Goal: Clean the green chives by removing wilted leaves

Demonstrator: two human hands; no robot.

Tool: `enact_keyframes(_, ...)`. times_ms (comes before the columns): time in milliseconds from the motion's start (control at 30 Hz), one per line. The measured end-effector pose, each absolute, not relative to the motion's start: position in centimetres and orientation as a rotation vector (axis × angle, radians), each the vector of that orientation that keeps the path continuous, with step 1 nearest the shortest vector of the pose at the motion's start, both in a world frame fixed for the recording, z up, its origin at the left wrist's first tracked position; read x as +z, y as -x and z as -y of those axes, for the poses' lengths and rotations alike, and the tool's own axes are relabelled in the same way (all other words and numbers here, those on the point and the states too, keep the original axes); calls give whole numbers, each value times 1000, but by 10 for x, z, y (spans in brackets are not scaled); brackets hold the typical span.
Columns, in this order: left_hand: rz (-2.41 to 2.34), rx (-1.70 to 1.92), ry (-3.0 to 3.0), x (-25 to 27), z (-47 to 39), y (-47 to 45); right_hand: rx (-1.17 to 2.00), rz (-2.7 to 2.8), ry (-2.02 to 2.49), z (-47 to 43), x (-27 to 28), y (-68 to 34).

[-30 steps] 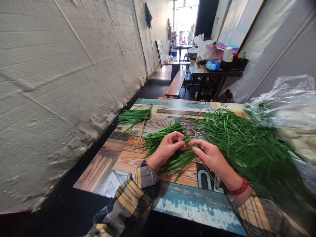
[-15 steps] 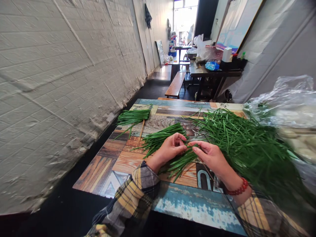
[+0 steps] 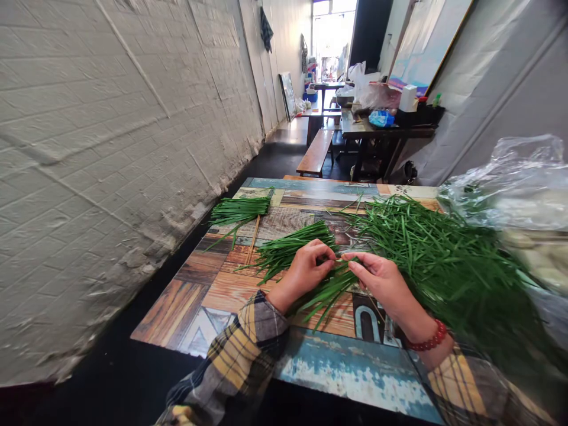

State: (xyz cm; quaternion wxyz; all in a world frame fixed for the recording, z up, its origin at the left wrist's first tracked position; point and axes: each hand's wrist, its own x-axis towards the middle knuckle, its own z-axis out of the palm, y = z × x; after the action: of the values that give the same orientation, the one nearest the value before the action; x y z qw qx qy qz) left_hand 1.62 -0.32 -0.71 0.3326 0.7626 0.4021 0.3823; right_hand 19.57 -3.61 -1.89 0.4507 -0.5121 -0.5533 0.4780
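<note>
My right hand point(image 3: 377, 275), with a red bead bracelet at the wrist, pinches a small bunch of green garlic chives point(image 3: 328, 299) near one end; the blades fan toward the table's front. Close against it, my left hand point(image 3: 310, 266) is closed, thumb and forefinger pinched at the ends of these chives. Behind the left hand lies an evened bundle of chives point(image 3: 290, 245). A second bundle point(image 3: 242, 208) rests farther left, with thin wooden sticks point(image 3: 253, 239) beside it. Loose chives form a large heap point(image 3: 426, 242) to the right.
The patchwork-patterned table point(image 3: 231, 290) runs close to a white brick wall point(image 3: 110, 148). A clear plastic bag point(image 3: 519, 183) with pale contents stands at the right edge. Beyond are a wooden bench point(image 3: 316, 152) and a dark table point(image 3: 368, 127) with bags and boxes.
Both hands stay at nearly the same place, with a slight shift of the fingertips. The chives in the right hand have swung a little to the right.
</note>
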Motion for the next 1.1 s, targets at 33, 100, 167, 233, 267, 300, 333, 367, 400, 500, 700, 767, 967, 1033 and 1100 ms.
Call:
enact_keyframes(33, -1064, 997, -1970, -7, 3, -17, 1170, 1372, 1266, 36, -19, -196)
enact_keyframes(100, -1099, 995, -1880, -7, 3, -18, 1133, 1382, 1275, 36, -18, -196)
enact_keyframes(167, -1119, 986, -1750, -6, 3, -18, 1088, 1399, 1285, 37, -17, -197)
enact_keyframes(233, -1121, 980, -1628, -5, 2, -18, 1058, 1419, 1288, 38, -15, -196)
enact_keyframes(267, -1121, 980, -1583, -5, 2, -18, 1051, 1425, 1281, 38, -15, -196)
enact_keyframes(300, -1122, 984, -1547, -5, 2, -18, 1049, 1430, 1275, 39, -14, -196)
enact_keyframes(333, -1127, 990, -1519, -5, 2, -17, 1048, 1431, 1273, 40, -14, -196)
enact_keyframes(367, -1135, 999, -1495, -5, 2, -17, 1049, 1432, 1275, 40, -14, -195)
enact_keyframes(400, -1142, 1009, -1472, -5, 2, -17, 1050, 1432, 1279, 40, -15, -195)
enact_keyframes(500, -1140, 1024, -1409, -4, 3, -18, 1064, 1451, 1276, 40, -18, -195)
enact_keyframes(700, -1054, 961, -1420, 0, 7, -20, 1083, 1525, 1225, 37, -23, -194)
enact_keyframes(767, -1038, 944, -1440, 0, 8, -21, 1084, 1529, 1221, 37, -24, -195)
enact_keyframes(967, -1026, 928, -1465, -2, 8, -21, 1076, 1528, 1232, 35, -27, -195)
enact_keyframes(1033, -1026, 930, -1463, -2, 8, -21, 1071, 1531, 1238, 35, -27, -195)
enact_keyframes(1100, -1024, 933, -1463, -2, 8, -21, 1071, 1536, 1239, 35, -27, -194)
